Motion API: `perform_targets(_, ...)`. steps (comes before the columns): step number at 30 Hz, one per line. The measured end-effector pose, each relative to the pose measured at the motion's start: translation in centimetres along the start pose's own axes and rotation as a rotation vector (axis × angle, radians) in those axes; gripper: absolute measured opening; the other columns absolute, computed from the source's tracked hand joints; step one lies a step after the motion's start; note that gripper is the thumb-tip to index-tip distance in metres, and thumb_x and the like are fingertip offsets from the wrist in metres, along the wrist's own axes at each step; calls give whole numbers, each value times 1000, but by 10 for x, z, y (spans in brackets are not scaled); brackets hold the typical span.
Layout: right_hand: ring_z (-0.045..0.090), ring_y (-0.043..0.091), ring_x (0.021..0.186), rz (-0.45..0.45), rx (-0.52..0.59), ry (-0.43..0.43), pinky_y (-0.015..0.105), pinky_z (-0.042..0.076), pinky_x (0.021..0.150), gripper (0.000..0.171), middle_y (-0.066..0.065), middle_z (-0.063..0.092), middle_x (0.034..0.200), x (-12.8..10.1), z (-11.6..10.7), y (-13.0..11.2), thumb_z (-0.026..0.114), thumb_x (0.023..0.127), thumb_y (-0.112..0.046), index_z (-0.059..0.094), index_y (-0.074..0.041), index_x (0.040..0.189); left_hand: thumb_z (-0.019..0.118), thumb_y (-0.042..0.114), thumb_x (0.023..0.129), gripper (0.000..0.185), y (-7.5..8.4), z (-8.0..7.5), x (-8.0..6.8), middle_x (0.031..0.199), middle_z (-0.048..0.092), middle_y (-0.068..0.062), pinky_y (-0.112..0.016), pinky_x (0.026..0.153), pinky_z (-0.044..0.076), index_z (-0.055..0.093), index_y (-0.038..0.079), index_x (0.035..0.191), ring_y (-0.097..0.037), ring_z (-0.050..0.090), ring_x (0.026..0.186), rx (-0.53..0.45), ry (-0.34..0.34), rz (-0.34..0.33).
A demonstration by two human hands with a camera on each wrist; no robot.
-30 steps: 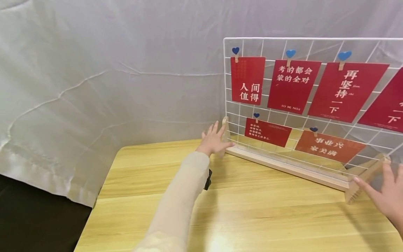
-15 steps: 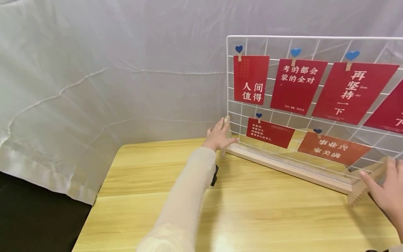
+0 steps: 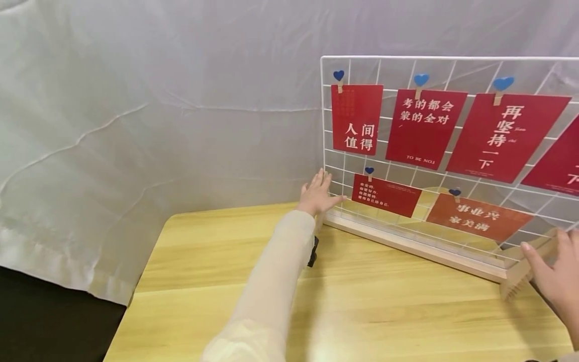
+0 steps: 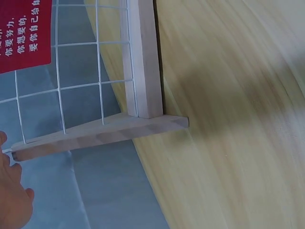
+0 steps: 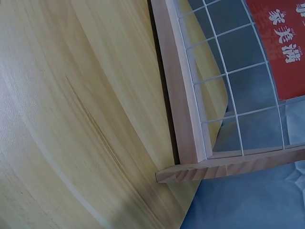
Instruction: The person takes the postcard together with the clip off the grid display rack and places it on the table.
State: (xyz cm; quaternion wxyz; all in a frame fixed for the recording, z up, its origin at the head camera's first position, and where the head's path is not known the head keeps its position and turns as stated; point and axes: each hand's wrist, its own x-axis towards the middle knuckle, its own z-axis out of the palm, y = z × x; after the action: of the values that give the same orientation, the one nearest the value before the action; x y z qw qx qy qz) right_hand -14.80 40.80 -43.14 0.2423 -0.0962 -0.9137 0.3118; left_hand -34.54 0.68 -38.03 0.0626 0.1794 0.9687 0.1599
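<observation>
A white wire grid panel [image 3: 452, 58] stands upright in a pale wooden base [image 3: 413, 246] on a wooden table [image 3: 362, 317]. Several red cards [image 3: 357, 118] with white characters hang on it from blue heart clips [image 3: 421, 79]. My left hand [image 3: 318, 193] rests with straight fingers against the panel's left end, above the left foot [image 4: 100, 136]; part of that hand [image 4: 12, 191] shows by the foot's far tip. My right hand [image 3: 554, 274] lies with extended fingers on the right foot [image 3: 520, 274]. The right wrist view shows that foot [image 5: 228, 164] and the base [image 5: 181, 95], but no hand.
A creased white cloth [image 3: 158, 125] hangs behind and left of the table. The table's left corner [image 3: 169, 218] ends near it, with dark floor [image 3: 45, 327] below. A black wrist device [image 3: 312, 251] sits under my left sleeve.
My left hand has slid a little farther along the stand's left end. My right hand has settled onto the right foot. The stand has barely shifted.
</observation>
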Motion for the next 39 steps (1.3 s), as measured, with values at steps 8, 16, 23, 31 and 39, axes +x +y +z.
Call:
perform_targets(8,-4,43,124,67,-7,-1,56,-3,96,58,29,-2,137,-5,-7,3,39,90,-15,8,9,132,43,52,83,79,6,4,7,144,4,-5,-37,102,8,9,8,138,-18,4,129,-14,21,-1)
perform_targets(16,1,37,126,99,-16,34,48,0,100,58,28,4,137,-8,-7,-1,41,89,-17,14,12,131,47,45,84,76,4,4,9,143,8,-6,-33,102,12,10,5,138,-17,7,129,-41,28,28)
perform_targets(23,4,38,125,137,-112,4,48,2,100,59,27,5,137,-8,-10,-6,38,89,-25,16,9,132,49,41,84,74,0,8,9,143,10,-6,-27,102,12,12,5,137,-17,10,129,-92,37,31)
perform_targets(31,9,41,124,152,-167,6,55,10,96,63,26,11,136,-6,-8,-9,40,88,-33,20,10,130,48,38,86,70,-5,11,10,143,8,-6,-27,101,12,13,6,137,-19,12,128,-139,38,26)
perform_targets(39,9,42,123,166,-162,-33,60,11,91,66,23,8,138,4,-4,-15,40,87,-35,17,9,132,50,39,84,72,-9,5,7,143,9,-5,-28,101,12,15,5,137,-21,12,128,-197,60,8)
